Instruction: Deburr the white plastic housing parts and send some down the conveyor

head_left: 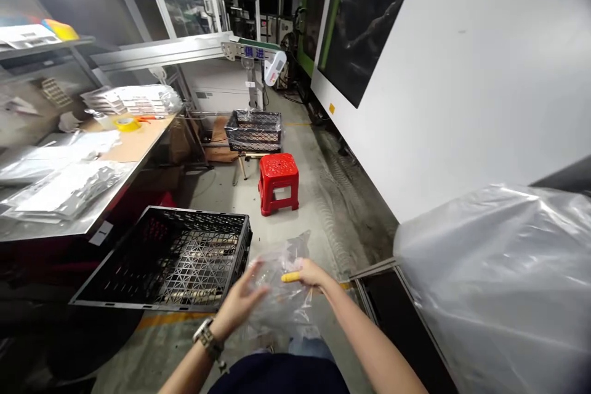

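Note:
Both my hands hold a crumpled clear plastic bag (281, 295) low in the middle of the view. My left hand (240, 305), with a watch on its wrist, has its fingers spread against the bag's left side. My right hand (307, 274) pinches the bag's top edge; a yellow cot covers one fingertip. An empty black plastic crate (168, 258) sits just left of my hands.
A worktable (69, 197) on the left carries bagged white parts and yellow tape. A red stool (278, 183) and a second black crate (253, 130) stand farther along the aisle. A large plastic-covered bin (498, 277) is at right beside a white machine wall.

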### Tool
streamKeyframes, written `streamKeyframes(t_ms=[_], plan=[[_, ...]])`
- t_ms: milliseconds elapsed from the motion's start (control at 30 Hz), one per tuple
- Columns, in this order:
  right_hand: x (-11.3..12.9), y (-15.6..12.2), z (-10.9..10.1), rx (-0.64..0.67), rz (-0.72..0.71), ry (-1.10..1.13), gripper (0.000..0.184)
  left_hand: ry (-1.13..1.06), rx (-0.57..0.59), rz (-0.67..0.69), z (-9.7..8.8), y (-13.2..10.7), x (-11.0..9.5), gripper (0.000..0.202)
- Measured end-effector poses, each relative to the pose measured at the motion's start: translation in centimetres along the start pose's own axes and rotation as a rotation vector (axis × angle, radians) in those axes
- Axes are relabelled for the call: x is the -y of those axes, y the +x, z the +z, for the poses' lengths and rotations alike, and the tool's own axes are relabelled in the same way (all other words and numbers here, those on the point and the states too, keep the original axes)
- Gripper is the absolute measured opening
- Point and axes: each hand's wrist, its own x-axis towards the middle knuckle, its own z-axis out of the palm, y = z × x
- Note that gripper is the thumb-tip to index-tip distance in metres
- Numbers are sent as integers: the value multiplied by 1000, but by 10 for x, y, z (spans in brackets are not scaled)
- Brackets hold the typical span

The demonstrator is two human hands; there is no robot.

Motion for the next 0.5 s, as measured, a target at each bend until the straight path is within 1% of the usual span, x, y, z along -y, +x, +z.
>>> streamKeyframes(t_ms=[33, 67, 133, 200, 233, 300, 333, 367, 400, 433, 467, 500], plan=[[-4, 9, -11, -76, 41, 16, 27, -25, -112, -34, -22, 16, 4, 71], [-9, 18, -27, -161, 84, 33, 29, -50, -223, -78, -48, 30, 7, 67], [-22, 31, -69, -323, 166, 75, 32, -79, -414, -193, -100, 51, 15, 67], [-34, 38, -120, -468, 239, 118, 34, -103, -525, -277, -148, 63, 21, 63], [-39, 40, -146, -531, 276, 138, 35, -109, -568, -302, -168, 66, 23, 62], [-46, 44, -196, -631, 353, 175, 34, -95, -659, -342, -198, 72, 23, 63], [-46, 47, -218, -668, 387, 193, 34, -71, -704, -358, -208, 75, 22, 66], [-45, 51, -238, -694, 415, 211, 34, -36, -735, -366, -214, 79, 19, 70], [-43, 56, -253, -711, 435, 227, 34, 11, -749, -361, -215, 85, 16, 74], [-39, 63, -265, -717, 446, 243, 35, 67, -742, -340, -210, 94, 13, 78], [-32, 71, -273, -714, 447, 255, 36, 140, -714, -303, -201, 106, 8, 81], [-24, 81, -278, -703, 438, 265, 36, 225, -667, -255, -186, 121, 2, 83]])
